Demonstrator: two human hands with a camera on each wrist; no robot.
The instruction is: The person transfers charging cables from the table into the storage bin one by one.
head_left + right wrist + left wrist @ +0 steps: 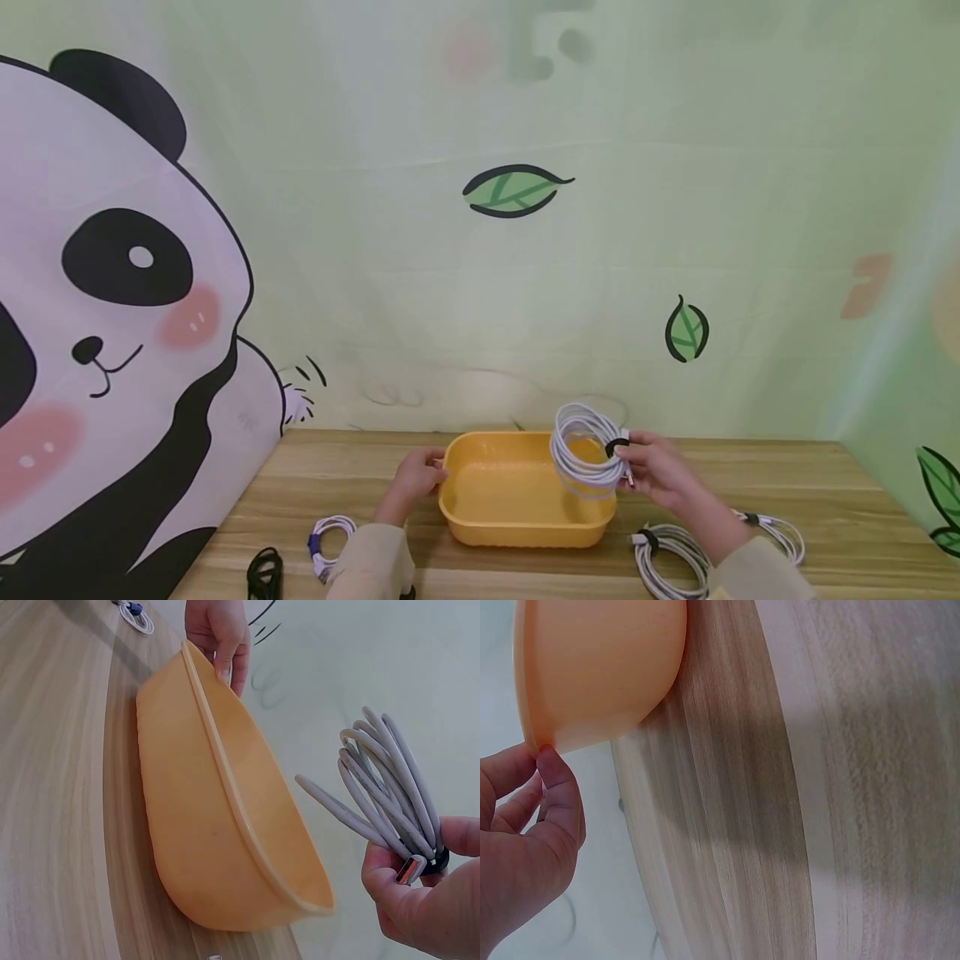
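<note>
A yellow plastic basin [532,535] sits on the wooden table near its back edge. My left hand [417,482] pinches the basin's left rim between thumb and fingers, as the left wrist view also shows. In my right hand [662,468] is a coiled white cable [573,483], gripped at its black tie and held above the right end of the basin. A USB plug [409,870] pokes out beside the thumb in the right wrist view. The visible floor of the basin holds nothing.
A white cable with a blue tie [315,546] and a black cable [265,575] lie at the left. Two more white coils lie at the right, one thick coil [678,550] and one thinner coil [793,542] partly behind my forearm. A printed cloth [405,250] hangs behind the table.
</note>
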